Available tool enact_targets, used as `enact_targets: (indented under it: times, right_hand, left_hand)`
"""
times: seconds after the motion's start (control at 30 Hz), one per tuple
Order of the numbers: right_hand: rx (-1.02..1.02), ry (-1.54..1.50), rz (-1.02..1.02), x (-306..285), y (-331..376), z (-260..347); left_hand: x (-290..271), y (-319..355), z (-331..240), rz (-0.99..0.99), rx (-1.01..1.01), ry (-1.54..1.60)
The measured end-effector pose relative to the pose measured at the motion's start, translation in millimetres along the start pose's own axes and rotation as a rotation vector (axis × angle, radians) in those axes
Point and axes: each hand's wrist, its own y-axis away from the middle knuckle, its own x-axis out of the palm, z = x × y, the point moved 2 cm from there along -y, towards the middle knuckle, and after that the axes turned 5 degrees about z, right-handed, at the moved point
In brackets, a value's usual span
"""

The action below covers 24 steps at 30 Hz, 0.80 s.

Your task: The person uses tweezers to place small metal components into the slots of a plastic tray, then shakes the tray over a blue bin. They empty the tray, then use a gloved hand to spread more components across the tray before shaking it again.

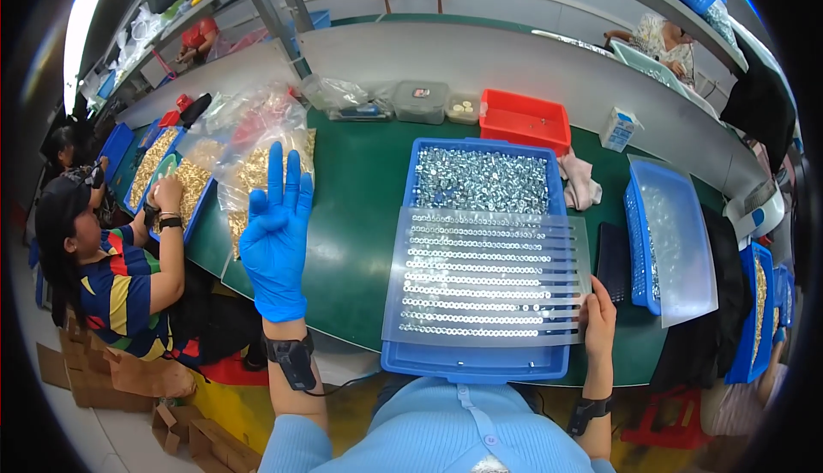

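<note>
My left hand (pixel 278 250), in a blue glove, is raised over the green table's left part. Several of its fingers point up, apart, and nothing is in it. My bare right hand (pixel 597 314) grips the right edge of a translucent plastic sheet (pixel 391 301), thumb on top. Rows of small shiny metal rings or nuts (pixel 476 276) lie on the sheet. It rests across a blue tray (pixel 476 370), covering its middle. Loose silvery metal parts (pixel 480 180) fill the tray's far end; a few lie near its front edge.
A bag of gold-coloured parts (pixel 253 168) stands left. Behind the tray are a red bin (pixel 525 120) and a lidded clear box (pixel 421 102). To the right, another sheet (pixel 681 241) leans over a blue basket (pixel 639 254). A co-worker (pixel 129 276) handles gold parts at the left.
</note>
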Motion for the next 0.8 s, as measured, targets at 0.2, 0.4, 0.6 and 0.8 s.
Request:
enact_targets:
  times: [0.2, 0.4, 0.6, 0.8]
  right_hand:
    - [0.047, -0.025, -0.005, 2.5, -2.6, 1.1]
    - [0.07, -0.063, 0.01, 2.1, -1.7, -1.4]
    - [0.057, -0.142, 0.033, 0.0, -3.7, -5.8]
    - [0.042, -0.198, 0.065, -0.8, -3.4, -8.4]
  left_hand:
    - [-55.2, 30.8, 37.7, -0.406, 0.002, -0.216]
    - [-118.7, 112.8, 48.4, -0.498, -0.083, -0.024]
    - [-110.8, 120.8, 55.5, -0.511, -0.12, -0.086]
    - [-110.2, 126.0, 69.5, -0.379, -0.191, -0.155]
